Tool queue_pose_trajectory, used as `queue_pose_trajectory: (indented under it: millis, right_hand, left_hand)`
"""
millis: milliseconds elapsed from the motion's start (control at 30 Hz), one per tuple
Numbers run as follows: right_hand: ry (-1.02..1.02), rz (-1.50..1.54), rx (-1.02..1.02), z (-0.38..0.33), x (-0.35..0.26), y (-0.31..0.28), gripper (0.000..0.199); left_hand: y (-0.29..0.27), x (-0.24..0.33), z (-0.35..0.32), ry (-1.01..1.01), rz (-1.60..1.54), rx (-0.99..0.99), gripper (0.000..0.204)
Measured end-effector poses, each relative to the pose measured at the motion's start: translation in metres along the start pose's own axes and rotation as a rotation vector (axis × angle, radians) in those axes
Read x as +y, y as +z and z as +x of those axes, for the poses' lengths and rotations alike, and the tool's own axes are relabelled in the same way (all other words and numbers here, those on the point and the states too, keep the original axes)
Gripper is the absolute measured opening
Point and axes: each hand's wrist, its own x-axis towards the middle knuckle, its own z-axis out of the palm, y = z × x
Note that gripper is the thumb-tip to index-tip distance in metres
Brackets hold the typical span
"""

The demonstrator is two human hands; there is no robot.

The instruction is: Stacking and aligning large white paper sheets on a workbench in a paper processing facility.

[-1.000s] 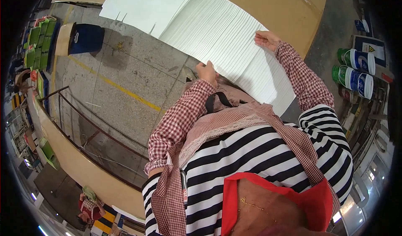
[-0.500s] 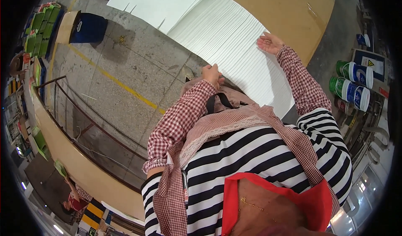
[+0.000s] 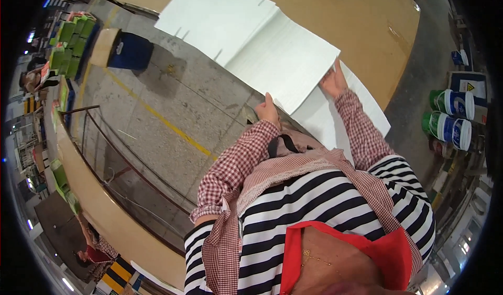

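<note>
While both forearms in red-checked sleeves reach forward, the left hand (image 3: 268, 110) grips the near left corner of a white sheet (image 3: 285, 67), thumb on top and fingers curled out of sight beneath. The right hand (image 3: 334, 80) lies fairly flat at the sheet's right edge, fingers extended; whether it pinches the sheet or only presses on it cannot be told.

Sheet: plain white, roughly rectangular, flat, faintly ribbed surface, no print visible. It lies at a slant across the near edge of the brown table (image 3: 367, 23), its left corner overhanging the concrete floor (image 3: 157, 117).

Count of white sheets: three distinct layers seen. One held; a second white sheet (image 3: 361, 106) lies under it, showing beside the right wrist; a third, notched sheet (image 3: 209, 17) with small slots along its edges lies beyond, partly covered by the held one. It may be more than one sheet; the edges are too fine to separate.

Other items: three green-and-white buckets (image 3: 453, 117) stand at right, one blue bin (image 3: 131, 51) on the floor at left, and one yellow line (image 3: 157, 117) is painted on the floor.
</note>
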Motion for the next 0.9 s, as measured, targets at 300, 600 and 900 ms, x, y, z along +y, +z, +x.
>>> queue_pose_trajectory:
  millis: [300,600,900]
  right_hand:
    - [0.39,0.016,-0.141,-0.036,0.098,-0.008,0.054]
    - [-0.002,-0.116,0.118,-0.051,0.122,0.032,0.05]
    - [-0.143,-0.242,0.155,-0.059,0.113,0.068,0.052]
  left_hand:
    - [-0.031,0.037,0.029,0.276,-0.02,0.111,0.033]
    - [-0.069,0.129,0.063,0.619,0.807,-0.704,0.042]
    - [-0.052,0.064,0.082,-0.381,0.089,-1.04,0.061]
